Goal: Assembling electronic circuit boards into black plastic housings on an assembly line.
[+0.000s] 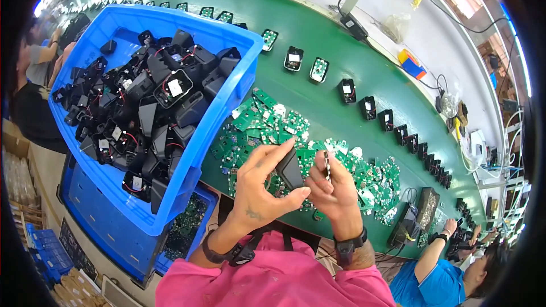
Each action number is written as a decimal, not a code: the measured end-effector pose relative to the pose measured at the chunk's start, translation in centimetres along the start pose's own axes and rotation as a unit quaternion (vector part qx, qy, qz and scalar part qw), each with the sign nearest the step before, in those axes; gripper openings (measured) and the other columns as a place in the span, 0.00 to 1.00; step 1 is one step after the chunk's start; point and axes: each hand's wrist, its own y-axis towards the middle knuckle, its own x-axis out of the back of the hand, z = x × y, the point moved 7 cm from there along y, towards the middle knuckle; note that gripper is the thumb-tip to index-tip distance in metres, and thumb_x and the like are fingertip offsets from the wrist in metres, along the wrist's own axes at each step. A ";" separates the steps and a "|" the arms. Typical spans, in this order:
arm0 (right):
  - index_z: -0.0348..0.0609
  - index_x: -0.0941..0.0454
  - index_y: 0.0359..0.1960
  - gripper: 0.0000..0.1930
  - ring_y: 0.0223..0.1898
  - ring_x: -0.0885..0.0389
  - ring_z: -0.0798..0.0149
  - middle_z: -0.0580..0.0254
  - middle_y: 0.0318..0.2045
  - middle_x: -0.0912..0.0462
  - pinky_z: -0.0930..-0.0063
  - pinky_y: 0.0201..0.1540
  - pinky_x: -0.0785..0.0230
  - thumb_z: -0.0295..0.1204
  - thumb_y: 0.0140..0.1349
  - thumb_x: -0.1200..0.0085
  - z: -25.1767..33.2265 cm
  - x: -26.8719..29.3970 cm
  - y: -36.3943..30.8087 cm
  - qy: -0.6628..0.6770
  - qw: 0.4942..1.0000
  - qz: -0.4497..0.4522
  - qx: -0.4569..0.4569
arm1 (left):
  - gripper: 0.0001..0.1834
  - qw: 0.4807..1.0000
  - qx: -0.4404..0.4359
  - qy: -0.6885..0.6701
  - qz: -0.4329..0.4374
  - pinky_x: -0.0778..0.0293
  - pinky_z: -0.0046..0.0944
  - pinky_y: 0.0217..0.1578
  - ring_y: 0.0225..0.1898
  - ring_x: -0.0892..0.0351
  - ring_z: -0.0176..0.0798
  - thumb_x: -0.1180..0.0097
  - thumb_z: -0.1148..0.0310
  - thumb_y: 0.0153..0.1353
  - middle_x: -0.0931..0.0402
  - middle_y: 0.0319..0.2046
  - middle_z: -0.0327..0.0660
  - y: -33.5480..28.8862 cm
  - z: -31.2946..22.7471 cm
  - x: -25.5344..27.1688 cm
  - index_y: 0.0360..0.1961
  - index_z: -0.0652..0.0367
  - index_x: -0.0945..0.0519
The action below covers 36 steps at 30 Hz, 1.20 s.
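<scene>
Over the front of the green bench, my left hand point(254, 187) grips a black plastic housing point(290, 169) between its thumb and fingers. The housing is tilted, with its dark outer side showing. Close by on the right, my right hand point(336, 196) is closed on a small circuit board point(327, 166), held upright and seen nearly edge-on. The fingertips of my right hand are at or very near the housing; I cannot tell whether they touch it. Beneath both hands spreads a loose heap of green circuit boards point(372, 187).
A blue bin point(227, 31) full of black housings with red wires stands left. Housings point(347, 90) line the far side of the green bench point(364, 40). A black power unit point(405, 226) sits near the right edge. A person in blue point(429, 278) works at the right.
</scene>
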 end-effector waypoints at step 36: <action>0.36 0.31 0.56 0.19 0.15 0.42 0.80 0.74 0.18 0.31 0.82 0.20 0.50 0.40 0.77 0.60 0.9 2.2 -3.3 -0.200 0.945 -0.206 0.155 | 0.42 0.902 0.214 -0.369 0.070 0.19 0.30 0.36 0.39 0.18 0.33 0.36 0.81 0.53 0.27 0.53 0.47 -1.4 5.0 -5.0 0.69 0.68 0.40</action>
